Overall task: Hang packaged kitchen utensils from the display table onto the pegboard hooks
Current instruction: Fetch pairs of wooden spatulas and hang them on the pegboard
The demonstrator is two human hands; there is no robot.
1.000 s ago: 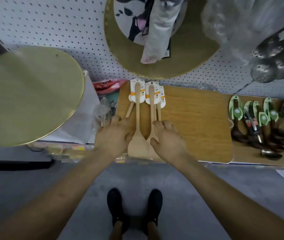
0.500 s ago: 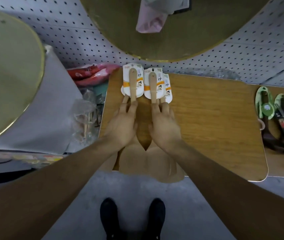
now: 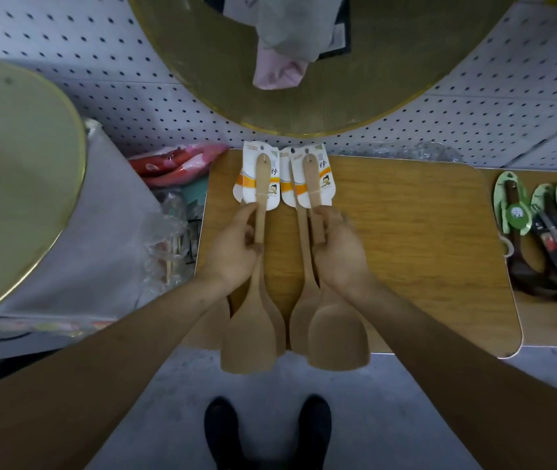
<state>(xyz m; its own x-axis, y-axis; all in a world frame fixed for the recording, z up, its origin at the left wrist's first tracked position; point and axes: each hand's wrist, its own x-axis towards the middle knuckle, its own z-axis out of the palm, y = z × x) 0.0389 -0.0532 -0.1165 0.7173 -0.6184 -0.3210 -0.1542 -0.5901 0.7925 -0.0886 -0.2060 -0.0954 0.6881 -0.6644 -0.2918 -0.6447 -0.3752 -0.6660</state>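
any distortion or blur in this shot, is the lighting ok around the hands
Head view: fisheye bending curves the white perforated pegboard and brown wooden table; light is dim and flat, no glare; left hand and right hand, each gripping pale wooden spatulas, look reasonably sharp.

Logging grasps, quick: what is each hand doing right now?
Left hand: grips the handle of the left wooden spatula.
Right hand: grips the handle of the right wooden spatula.
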